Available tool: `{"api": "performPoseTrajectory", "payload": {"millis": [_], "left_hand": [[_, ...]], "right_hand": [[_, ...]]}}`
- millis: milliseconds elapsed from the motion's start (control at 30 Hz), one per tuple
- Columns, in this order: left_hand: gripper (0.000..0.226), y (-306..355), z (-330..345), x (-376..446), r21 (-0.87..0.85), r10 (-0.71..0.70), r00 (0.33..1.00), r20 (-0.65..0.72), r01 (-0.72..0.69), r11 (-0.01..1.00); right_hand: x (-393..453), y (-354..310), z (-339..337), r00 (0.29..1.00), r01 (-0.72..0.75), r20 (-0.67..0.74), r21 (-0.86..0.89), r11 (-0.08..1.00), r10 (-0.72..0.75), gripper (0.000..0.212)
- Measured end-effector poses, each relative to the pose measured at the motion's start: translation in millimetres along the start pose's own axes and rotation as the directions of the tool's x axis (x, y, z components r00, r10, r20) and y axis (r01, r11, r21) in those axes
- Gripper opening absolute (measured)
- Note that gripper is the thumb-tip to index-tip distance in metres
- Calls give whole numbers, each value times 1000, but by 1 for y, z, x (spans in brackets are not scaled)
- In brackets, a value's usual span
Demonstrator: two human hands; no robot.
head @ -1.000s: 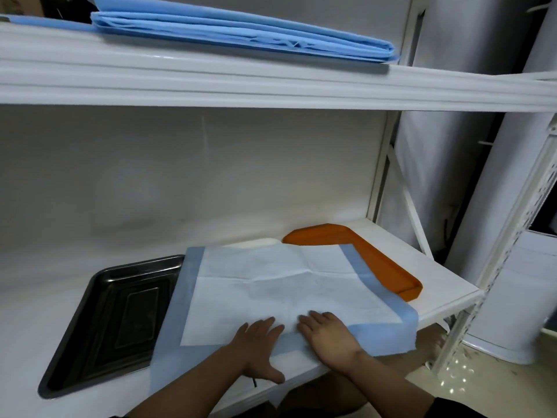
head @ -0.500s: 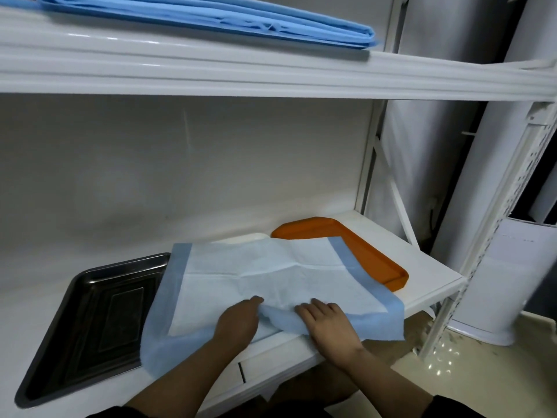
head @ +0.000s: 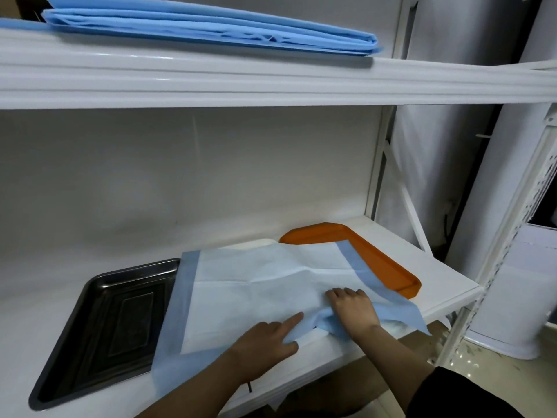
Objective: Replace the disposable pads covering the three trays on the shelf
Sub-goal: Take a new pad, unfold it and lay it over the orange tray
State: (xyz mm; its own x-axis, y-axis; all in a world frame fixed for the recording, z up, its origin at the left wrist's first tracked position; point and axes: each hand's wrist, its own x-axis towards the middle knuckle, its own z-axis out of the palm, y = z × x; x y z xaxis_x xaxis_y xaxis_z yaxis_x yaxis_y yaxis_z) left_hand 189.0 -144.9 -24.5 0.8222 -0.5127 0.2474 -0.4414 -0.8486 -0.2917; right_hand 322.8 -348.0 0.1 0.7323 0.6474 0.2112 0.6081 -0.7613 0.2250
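Observation:
A white disposable pad (head: 256, 291) with a blue border lies over the middle tray, of which only the pale far rim (head: 259, 244) shows. It also overlaps the bare black metal tray (head: 99, 321) on the left and the orange tray (head: 385, 267) on the right. My left hand (head: 268, 336) pinches the pad's front blue edge between thumb and outstretched index finger. My right hand (head: 352, 309) grips the bunched, lifted front edge a little to the right, fingers on top. Folded blue pads (head: 211, 28) are stacked on the upper shelf.
The trays stand on a white lower shelf (head: 437, 285) close under the upper shelf board (head: 271, 82). A white upright and a diagonal brace (head: 404, 188) close the right end. A white appliance (head: 512, 297) stands on the floor beyond.
Both hands lay flat on the pad's front edge a second ago. They have since taken hold of that edge and lifted and bunched it, and the right hand has shifted right.

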Motion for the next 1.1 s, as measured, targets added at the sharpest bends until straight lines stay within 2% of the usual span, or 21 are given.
{"api": "performPoseTrajectory", "payload": {"millis": [67, 133, 167, 267, 333, 433, 500, 567, 600, 667, 700, 733, 767, 800, 833, 867, 933, 967, 1033, 1100], "left_hand": [[34, -2, 1, 5, 27, -53, 998, 25, 52, 998], [36, -4, -5, 13, 54, -113, 994, -6, 113, 992], [39, -6, -9, 17, 64, -129, 991, -32, 131, 989], [53, -10, -20, 23, 67, -137, 987, -87, 143, 988], [63, -11, -26, 24, 79, -114, 988, -101, 122, 989], [70, -14, -32, 29, 95, -125, 984, -127, 138, 986], [62, -17, -37, 32, 102, -141, 983, -118, 153, 983], [57, -19, -38, 34, 120, -160, 983, -92, 170, 978], [58, -20, -39, 35, 124, -167, 983, -72, 175, 977], [66, -21, -41, 35, 110, -177, 983, -49, 182, 977], [70, -22, -42, 36, 102, -182, 982, -43, 185, 977], [73, -22, -44, 36, 99, -186, 982, -37, 188, 977], [76, -22, -47, 36, 104, -190, 981, -40, 193, 976], [78, -22, -49, 36, 111, -194, 980, -47, 198, 974], [80, -22, -51, 34, 117, -201, 978, -58, 206, 971], [84, -22, -51, 33, 118, -206, 976, -71, 213, 970], [94, -23, -51, 30, 122, -210, 973, -92, 221, 968], [96, -23, -50, 29, 126, -210, 973, -100, 222, 967], [96, -23, -49, 27, 141, -203, 973, -113, 218, 966], [95, -22, -51, 27, 145, -203, 972, -118, 220, 965]], "right_hand": [[1, 2, -5, 999, 0, -48, 20, 1000, 1, 37], [-3, 6, -10, 995, 3, -98, 95, 996, 6, 41], [-6, 9, -7, 987, 9, -162, 134, 991, 13, 41], [-22, 13, -9, 974, 19, -223, 224, 974, 32, 33], [-35, 12, -13, 965, 3, -255, 249, 969, 62, 34], [-53, 3, -16, 921, -64, -339, 354, 933, 192, 30], [-65, -8, -12, 883, -132, -330, 510, 850, 335, 18], [-77, -21, -10, 838, -238, -242, 644, 727, 488, 18], [-81, -27, -7, 813, -316, -147, 700, 640, 563, 21], [-84, -35, 2, 740, -501, 126, 758, 417, 661, 25], [-84, -37, 8, 679, -575, 278, 777, 256, 680, 24], [-82, -37, 15, 604, -581, 403, 813, 33, 687, 22], [-79, -37, 19, 526, -531, 514, 821, -211, 677, 21], [-76, -36, 21, 457, -456, 604, 789, -412, 653, 24], [-73, -35, 21, 420, -383, 667, 745, -547, 615, 26], [-71, -35, 19, 421, -339, 714, 696, -634, 559, 27], [-67, -35, 12, 460, -317, 755, 631, -708, 467, 46], [-68, -34, 10, 479, -321, 751, 631, -706, 454, 54], [-66, -32, 7, 523, -344, 725, 661, -667, 449, 57], [-63, -28, 5, 548, -384, 697, 700, -602, 461, 49]]}}
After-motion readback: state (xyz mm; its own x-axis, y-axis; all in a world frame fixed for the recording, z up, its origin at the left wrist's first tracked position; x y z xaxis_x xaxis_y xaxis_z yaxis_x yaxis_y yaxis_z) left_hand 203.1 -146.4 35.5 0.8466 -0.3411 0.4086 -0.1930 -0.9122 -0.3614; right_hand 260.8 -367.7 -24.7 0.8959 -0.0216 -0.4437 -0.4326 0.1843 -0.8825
